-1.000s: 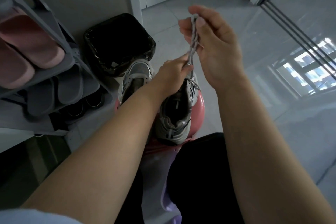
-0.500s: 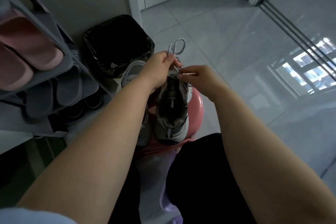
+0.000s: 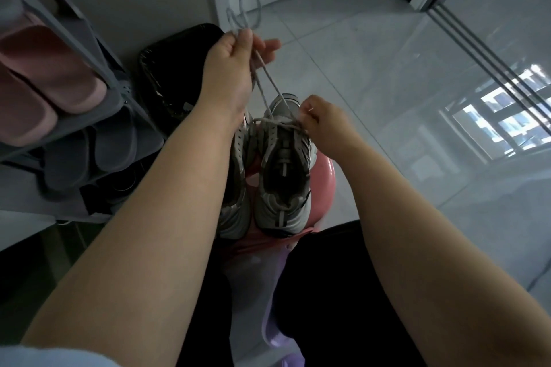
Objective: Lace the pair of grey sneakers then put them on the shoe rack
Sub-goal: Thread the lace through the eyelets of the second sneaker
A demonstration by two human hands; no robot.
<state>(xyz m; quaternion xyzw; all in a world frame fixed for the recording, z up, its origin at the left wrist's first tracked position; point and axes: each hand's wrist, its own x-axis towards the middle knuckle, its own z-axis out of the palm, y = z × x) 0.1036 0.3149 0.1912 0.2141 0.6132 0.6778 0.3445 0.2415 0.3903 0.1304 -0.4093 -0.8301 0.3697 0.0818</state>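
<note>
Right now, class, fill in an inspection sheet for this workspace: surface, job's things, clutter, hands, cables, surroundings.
Surface: pink stool, both shoes stand on it.
Job's things: sneaker, one lace crossing in place; lace runs up to the left hand; second sneaker largely hidden behind the arm; rack at left.
Clutter: pink slippers and grey slippers on the rack; black bin beside it.
Grippers: left hand holds the lace ends raised; right hand pinches the lace at the sneaker.
Cables: nothing seen.
Surroundings: glossy tiled floor, window reflected in it.
</note>
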